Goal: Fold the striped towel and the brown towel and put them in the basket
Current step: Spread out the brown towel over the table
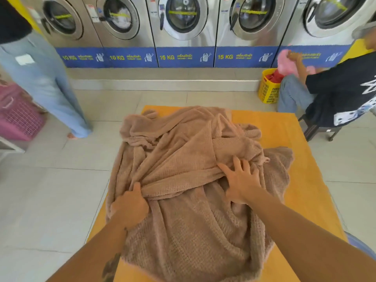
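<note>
The task looks to be at an early stage: the brown towel (pixel 183 159) lies in a rumpled heap on the orange worktop (pixel 284 129), with no neat fold made in it yet, and nothing of it is in a basket. The striped towel is not in view, so I cannot tell whether it has been dealt with. Flattening, folding and putting away all seem to be left for the brown one. The towel is thick and waffle-textured, twisted into ridges across its middle, with its near edge hanging over the front of the worktop. The left hand (pixel 130 206) grips a bunched ridge of the cloth at the towel's left side, fingers curled round it. The right hand (pixel 242 182) rests on the towel near its middle with fingers spread and straight, grasping nothing. A yellow basket (pixel 268 90) stands on the floor far right and a pink basket (pixel 18 117) far left; which one is meant is unclear.
</note>
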`<state>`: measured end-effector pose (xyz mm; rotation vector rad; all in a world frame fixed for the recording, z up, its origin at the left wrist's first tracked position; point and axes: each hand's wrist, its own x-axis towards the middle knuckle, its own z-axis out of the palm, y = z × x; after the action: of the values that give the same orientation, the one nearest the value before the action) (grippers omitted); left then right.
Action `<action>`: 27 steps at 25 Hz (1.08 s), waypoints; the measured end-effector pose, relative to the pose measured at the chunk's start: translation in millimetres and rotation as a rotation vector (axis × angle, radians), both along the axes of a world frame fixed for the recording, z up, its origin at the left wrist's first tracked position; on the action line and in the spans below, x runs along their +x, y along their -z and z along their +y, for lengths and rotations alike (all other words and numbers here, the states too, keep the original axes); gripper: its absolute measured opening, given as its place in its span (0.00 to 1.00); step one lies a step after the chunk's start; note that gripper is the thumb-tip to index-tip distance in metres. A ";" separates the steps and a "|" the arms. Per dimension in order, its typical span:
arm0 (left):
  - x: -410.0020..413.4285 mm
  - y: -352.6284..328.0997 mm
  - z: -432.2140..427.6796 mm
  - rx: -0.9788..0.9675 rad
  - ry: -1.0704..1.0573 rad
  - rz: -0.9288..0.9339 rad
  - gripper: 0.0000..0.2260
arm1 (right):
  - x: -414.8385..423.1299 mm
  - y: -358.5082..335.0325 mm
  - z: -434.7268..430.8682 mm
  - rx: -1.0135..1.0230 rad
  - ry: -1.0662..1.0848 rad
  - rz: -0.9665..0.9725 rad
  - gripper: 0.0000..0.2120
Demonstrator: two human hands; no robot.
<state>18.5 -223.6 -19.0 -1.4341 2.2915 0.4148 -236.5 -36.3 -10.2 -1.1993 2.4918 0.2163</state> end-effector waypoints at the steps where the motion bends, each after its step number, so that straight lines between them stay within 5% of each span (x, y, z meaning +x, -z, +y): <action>1: -0.1 -3.8 0.3 0.046 -0.046 -0.090 0.31 | -2.4 0.4 -1.7 -0.025 0.009 0.012 0.44; 5: -42.2 -49.5 11.6 0.304 0.089 -0.329 0.21 | -5.0 -7.2 -8.5 -0.125 0.024 0.043 0.46; 15: -151.5 -66.2 -54.1 0.039 0.291 0.362 0.11 | -43.3 -41.5 -69.6 -0.436 0.110 -0.008 0.27; 19: -171.1 -33.4 -120.7 -0.115 0.409 0.421 0.12 | -66.1 -46.3 -120.4 -0.299 0.134 -0.118 0.22; 22: -170.5 1.3 -161.5 -0.144 0.483 0.288 0.23 | -58.0 -37.4 -157.6 -0.150 0.222 -0.210 0.24; 25: -153.6 30.4 -172.0 -0.137 0.478 0.173 0.27 | -32.4 -22.0 -186.1 -0.437 0.140 -0.211 0.10; 27: -137.1 42.7 -179.4 -0.245 0.362 0.184 0.28 | -8.8 -14.8 -205.4 -0.680 -0.057 -0.234 0.14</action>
<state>-118.6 -403.0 -61.7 -1.0827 2.7604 0.1657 -245.3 -241.8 4.6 -1.4304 2.3817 -0.7731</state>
